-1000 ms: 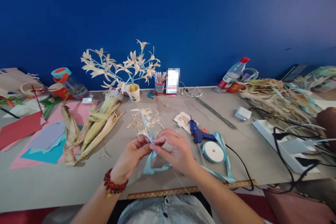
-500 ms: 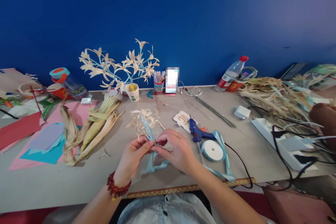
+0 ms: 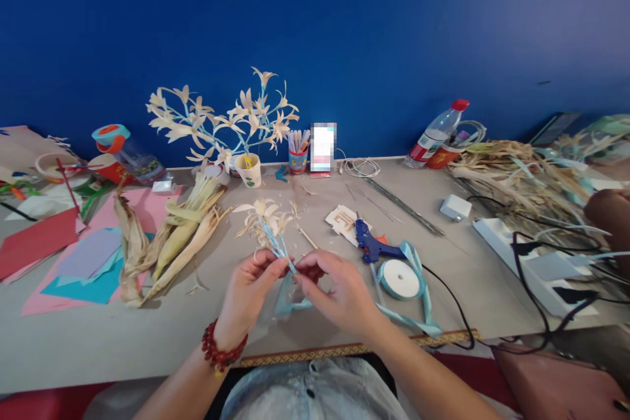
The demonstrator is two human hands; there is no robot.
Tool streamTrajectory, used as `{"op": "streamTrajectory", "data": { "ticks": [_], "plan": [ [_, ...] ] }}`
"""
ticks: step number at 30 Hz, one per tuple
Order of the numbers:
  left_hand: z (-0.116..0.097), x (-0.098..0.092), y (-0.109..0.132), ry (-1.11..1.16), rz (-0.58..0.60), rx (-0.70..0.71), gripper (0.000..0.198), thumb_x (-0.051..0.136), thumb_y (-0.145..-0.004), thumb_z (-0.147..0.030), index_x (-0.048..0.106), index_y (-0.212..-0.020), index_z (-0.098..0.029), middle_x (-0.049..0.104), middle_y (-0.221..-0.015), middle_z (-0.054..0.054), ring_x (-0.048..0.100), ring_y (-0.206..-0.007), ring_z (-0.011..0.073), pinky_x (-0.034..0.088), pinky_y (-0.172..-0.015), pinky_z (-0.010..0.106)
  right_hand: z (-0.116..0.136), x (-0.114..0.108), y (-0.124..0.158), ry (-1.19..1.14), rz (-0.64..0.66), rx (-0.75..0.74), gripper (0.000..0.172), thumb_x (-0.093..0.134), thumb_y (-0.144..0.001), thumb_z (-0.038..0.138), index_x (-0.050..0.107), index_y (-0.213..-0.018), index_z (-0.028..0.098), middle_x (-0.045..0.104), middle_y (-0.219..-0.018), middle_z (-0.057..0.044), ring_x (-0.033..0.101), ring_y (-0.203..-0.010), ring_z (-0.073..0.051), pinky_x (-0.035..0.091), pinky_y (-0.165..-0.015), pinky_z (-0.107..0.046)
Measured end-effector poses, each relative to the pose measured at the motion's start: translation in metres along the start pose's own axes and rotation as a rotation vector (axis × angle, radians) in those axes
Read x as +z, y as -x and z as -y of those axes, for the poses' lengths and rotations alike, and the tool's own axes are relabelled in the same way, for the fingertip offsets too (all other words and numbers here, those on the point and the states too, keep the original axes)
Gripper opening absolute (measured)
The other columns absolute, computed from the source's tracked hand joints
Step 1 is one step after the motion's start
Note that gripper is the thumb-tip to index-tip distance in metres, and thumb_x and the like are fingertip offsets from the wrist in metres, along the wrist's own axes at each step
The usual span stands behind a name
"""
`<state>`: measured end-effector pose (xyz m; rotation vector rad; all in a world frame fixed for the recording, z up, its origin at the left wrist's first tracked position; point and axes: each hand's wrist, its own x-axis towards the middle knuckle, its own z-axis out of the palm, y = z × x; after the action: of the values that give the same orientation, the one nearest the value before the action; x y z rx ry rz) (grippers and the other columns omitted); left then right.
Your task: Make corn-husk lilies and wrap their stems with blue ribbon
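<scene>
In the head view, a small bunch of pale husk flowers (image 3: 266, 213) on blue-wrapped stems (image 3: 277, 241) tilts up and left over the table. My left hand (image 3: 256, 285) is closed, pinching the stems between thumb and fingers. Close beside it, my right hand (image 3: 335, 285) is closed on the lower end of the same stems. Light-blue ribbon (image 3: 290, 305) hangs beneath the hands onto the table. The ribbon spool (image 3: 399, 279), with a white face, lies to the right. A blue glue gun (image 3: 374, 246) rests just behind the spool.
Dried corn husks (image 3: 172, 249) and coloured paper (image 3: 88, 256) lie left. Finished flower branches stand in a paper cup (image 3: 249, 174) at the back. Thin wires (image 3: 403, 207), a power strip (image 3: 522, 269) with cables and a husk pile (image 3: 522, 174) occupy the right, where another person's hand (image 3: 608, 216) shows.
The flower bunch has tilted further left. My right hand has shifted slightly right and down along the stems, showing more of their lower end.
</scene>
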<state>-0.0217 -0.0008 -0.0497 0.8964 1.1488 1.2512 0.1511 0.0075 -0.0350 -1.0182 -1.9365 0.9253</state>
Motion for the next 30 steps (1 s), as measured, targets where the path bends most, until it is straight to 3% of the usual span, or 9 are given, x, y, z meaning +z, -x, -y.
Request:
{"op": "streamTrajectory", "data": {
  "ticks": [16, 30],
  "plan": [
    [0.0051, -0.0004, 0.0012, 0.000, 0.004, 0.013, 0.012, 0.078, -0.070, -0.026, 0.074, -0.075, -0.017, 0.076, -0.077, 0.004, 0.067, -0.074, 0.0160, 0.052, -0.072, 0.024, -0.0027, 0.0072, -0.0019, -0.048, -0.101, -0.002, 0.008, 0.057, -0.084, 0.015, 0.062, -0.079, 0.019, 0.065, -0.066, 0.000, 0.060, -0.059, -0.012, 0.045, -0.056, -0.020],
    [0.0029, 0.0007, 0.0001, -0.057, -0.044, 0.037, 0.014, 0.079, -0.070, -0.028, 0.073, -0.075, -0.016, 0.075, -0.073, 0.004, 0.066, -0.068, 0.0161, 0.052, -0.067, 0.024, -0.0083, 0.0067, 0.0017, -0.364, -0.008, 0.129, 0.011, 0.056, -0.087, 0.017, 0.058, -0.098, 0.018, 0.066, -0.081, -0.003, 0.068, -0.067, -0.013, 0.055, -0.062, -0.024]
  ]
}}
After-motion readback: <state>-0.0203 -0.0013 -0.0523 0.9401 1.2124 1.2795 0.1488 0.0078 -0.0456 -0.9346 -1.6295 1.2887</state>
